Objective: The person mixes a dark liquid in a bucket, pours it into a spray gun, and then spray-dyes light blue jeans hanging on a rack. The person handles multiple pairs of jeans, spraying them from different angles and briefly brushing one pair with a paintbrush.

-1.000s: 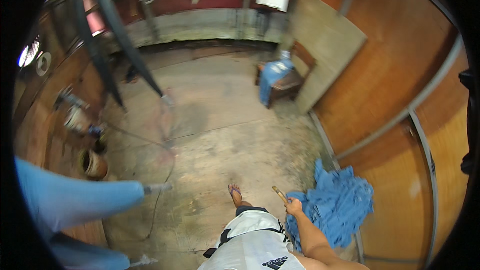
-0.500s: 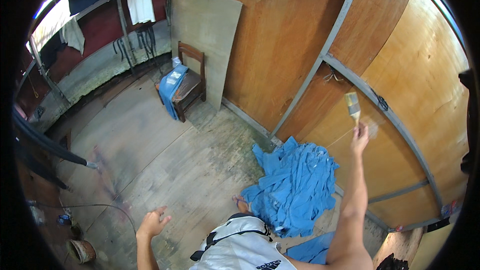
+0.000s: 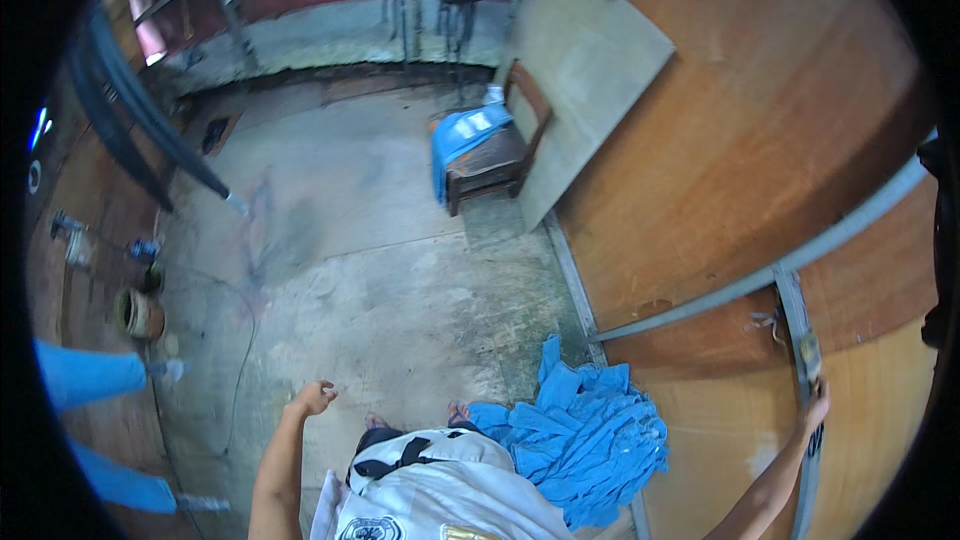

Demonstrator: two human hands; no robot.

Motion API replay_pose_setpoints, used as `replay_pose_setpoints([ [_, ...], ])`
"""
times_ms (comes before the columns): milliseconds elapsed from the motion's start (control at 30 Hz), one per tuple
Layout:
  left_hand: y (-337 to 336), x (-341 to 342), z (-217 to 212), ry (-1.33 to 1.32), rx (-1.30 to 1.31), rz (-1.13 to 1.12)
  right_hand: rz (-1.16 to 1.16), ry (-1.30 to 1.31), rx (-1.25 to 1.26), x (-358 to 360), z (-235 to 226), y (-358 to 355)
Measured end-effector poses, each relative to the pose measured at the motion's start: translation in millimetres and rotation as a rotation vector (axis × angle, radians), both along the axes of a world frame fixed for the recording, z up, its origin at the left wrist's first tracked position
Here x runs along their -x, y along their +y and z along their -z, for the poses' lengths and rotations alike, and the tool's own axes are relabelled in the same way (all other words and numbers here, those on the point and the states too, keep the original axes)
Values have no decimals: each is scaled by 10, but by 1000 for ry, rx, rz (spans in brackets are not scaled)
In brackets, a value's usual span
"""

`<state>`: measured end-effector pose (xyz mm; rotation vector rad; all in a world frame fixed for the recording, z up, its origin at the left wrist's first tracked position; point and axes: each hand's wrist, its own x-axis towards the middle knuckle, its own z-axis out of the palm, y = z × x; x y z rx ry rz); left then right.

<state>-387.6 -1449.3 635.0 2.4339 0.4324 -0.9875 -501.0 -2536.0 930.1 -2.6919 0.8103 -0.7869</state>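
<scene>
A flat paintbrush (image 3: pixel 809 350) with a pale handle is in the grip of my right hand (image 3: pixel 818 403). Its bristles point up, in front of the grey wall rail (image 3: pixel 793 302); whether they touch it I cannot tell. On the left, my left hand (image 3: pixel 318 398) hangs over the floor with loosely bent fingers, and no object shows in it. A heap of blue cloth (image 3: pixel 590 440) lies on the floor between my feet and the wooden wall (image 3: pixel 690 380).
A wooden chair (image 3: pixel 490 186) with a blue garment (image 3: pixel 462 138) over it stands by a leaning board (image 3: pixel 590 50). At left are dark padded tubes (image 3: pixel 160 120), blue-covered tubes (image 3: pixel 95 380), a bucket (image 3: pixel 140 314) and a thin cable (image 3: pixel 246 340) on the floor.
My view has turned left, so the chair and board sit further right in it. My right hand, still holding the paintbrush, appears lower and further right. My left hand's fingers look more bent.
</scene>
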Motion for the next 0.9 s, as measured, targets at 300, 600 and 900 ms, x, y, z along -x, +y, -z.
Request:
replay_pose_setpoints([
  [300, 560, 1589, 1134, 360, -87, -500, 292, -62, 857, -424, 429, 621],
  [600, -296, 1205, 1450, 197, 309, -652, -275, 77, -559, -2298, 2798, 3893],
  [900, 466, -283, 1339, 141, 454, -871, -666, 863, -805, -3333, 3364, 6179],
])
